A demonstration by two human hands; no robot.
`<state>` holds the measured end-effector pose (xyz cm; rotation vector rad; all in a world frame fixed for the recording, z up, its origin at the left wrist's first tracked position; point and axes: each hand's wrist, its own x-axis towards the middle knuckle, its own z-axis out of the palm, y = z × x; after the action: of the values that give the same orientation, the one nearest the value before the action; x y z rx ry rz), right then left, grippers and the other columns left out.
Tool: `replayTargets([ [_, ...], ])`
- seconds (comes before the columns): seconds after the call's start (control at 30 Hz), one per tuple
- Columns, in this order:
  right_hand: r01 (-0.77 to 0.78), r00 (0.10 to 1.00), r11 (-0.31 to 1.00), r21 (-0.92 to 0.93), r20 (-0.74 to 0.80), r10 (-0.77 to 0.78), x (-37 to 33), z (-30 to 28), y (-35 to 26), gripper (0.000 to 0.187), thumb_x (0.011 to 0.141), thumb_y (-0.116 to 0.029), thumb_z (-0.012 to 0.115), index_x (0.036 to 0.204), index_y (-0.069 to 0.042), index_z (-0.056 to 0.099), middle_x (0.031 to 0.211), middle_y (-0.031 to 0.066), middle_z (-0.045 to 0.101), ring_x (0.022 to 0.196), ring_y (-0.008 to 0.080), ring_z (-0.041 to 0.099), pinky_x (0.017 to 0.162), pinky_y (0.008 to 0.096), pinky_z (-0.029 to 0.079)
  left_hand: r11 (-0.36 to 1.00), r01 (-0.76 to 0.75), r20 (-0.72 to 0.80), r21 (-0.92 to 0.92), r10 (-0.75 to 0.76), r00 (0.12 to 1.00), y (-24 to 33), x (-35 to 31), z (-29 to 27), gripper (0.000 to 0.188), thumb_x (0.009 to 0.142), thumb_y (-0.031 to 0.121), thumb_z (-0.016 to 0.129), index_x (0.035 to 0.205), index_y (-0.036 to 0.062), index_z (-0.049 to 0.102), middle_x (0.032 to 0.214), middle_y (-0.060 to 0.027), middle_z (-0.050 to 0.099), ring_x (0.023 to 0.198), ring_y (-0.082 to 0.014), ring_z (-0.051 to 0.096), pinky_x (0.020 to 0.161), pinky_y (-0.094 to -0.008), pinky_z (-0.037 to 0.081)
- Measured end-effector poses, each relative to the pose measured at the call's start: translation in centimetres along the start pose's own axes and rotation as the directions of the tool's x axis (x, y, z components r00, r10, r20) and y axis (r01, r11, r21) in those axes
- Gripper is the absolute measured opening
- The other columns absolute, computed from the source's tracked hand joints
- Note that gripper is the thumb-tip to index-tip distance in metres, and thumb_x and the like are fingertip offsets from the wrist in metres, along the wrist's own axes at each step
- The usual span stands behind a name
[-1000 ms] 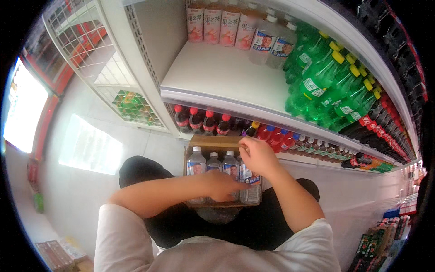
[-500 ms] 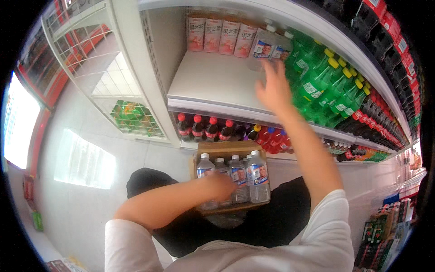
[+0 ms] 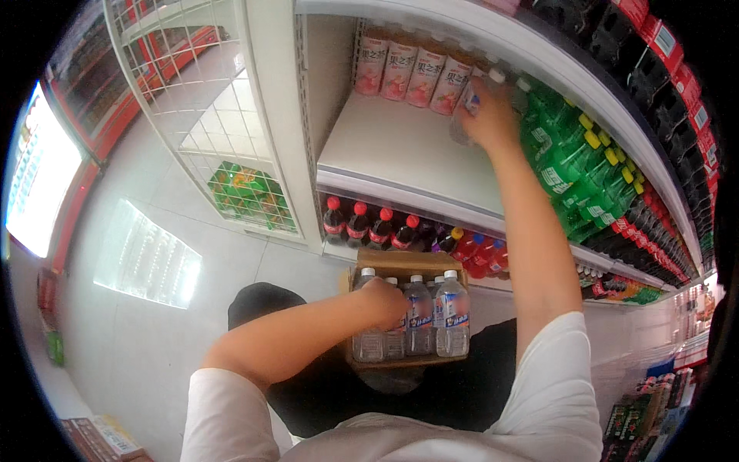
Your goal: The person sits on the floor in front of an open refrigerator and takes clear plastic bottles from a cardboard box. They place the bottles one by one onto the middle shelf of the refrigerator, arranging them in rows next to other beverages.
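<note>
A clear plastic bottle [image 3: 459,132] with a pale cap stands on the white shelf [image 3: 400,146], beside the row of pink-labelled drink bottles [image 3: 423,77]. The right hand [image 3: 494,115] is closed around its upper body, thumb across the near left side; the far fingers are hidden. The right arm reaches forward and up, elbow only slightly bent, with the wrist nearly in line with the forearm and the back of the hand toward the camera.

The left forearm crosses in front of the body from the lower left, elbow bent outward. The left hand [image 3: 385,303] is over the white-capped clear bottles [image 3: 453,319] in the open cardboard carton [image 3: 400,262], knuckles up and fingers curled downward; whether they clamp a bottle cannot be told. The carton is between the person's knees.

Right of the gripped bottle lean green soda bottles [image 3: 570,169] with yellow caps; below the shelf are red-capped dark soda bottles [image 3: 381,227].
</note>
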<state>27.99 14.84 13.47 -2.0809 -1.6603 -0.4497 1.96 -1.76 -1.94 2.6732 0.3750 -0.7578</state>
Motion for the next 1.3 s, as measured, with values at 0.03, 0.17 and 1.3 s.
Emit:
replayTargets([
  [0.03, 0.019, 0.998, 1.0, -0.006, -0.058, -0.019, -1.3, -0.6, 0.1, 0.069, 0.086, -0.044, 0.069, 0.149, -0.023, 0.048, 0.147, 0.0278, 0.045, 0.127, 0.0471, 0.054, 0.102, 0.0535, 0.049, 1.0, 0.005, -0.031, -0.003, -0.005, 1.0, -0.1, 0.3, 0.2, 0.04, 0.09, 0.03, 0.065, 0.128, 0.0176, 0.063, 0.108, -0.0138, 0.072, 0.108, -0.0345, 0.069, 0.086, -0.0516, 0.055],
  [0.17, 0.193, 0.92, 0.981, -0.033, -0.34, -0.192, -6.1, -1.0, 1.8, 0.066, 0.086, -0.037, 0.07, 0.148, -0.026, 0.052, 0.14, 0.0262, 0.047, 0.118, 0.0463, 0.059, 0.095, 0.0501, 0.053, 0.999, 0.027, -0.077, -0.021, -0.028, 0.997, -0.2, 0.1, 0.3, 0.042, 0.091, 0.029, 0.063, 0.131, 0.0188, 0.062, 0.114, -0.0141, 0.069, 0.109, -0.0346, 0.069, 0.087, -0.0525, 0.054],
  [1.3, -0.065, 0.93, 0.67, 0.739, 0.289, -0.228, -24.7, -2.2, -1.6, 0.045, 0.084, -0.025, 0.079, 0.123, -0.007, 0.069, 0.111, 0.0187, 0.066, 0.107, 0.0369, 0.065, 0.092, 0.0451, 0.051, 0.96, 0.176, -0.516, -0.216, -0.265, 0.815, -4.6, -4.2, -4.9, 0.03, 0.092, 0.02, 0.063, 0.119, 0.008, 0.061, 0.112, -0.0166, 0.067, 0.105, -0.0384, 0.067, 0.087, -0.0505, 0.055],
])
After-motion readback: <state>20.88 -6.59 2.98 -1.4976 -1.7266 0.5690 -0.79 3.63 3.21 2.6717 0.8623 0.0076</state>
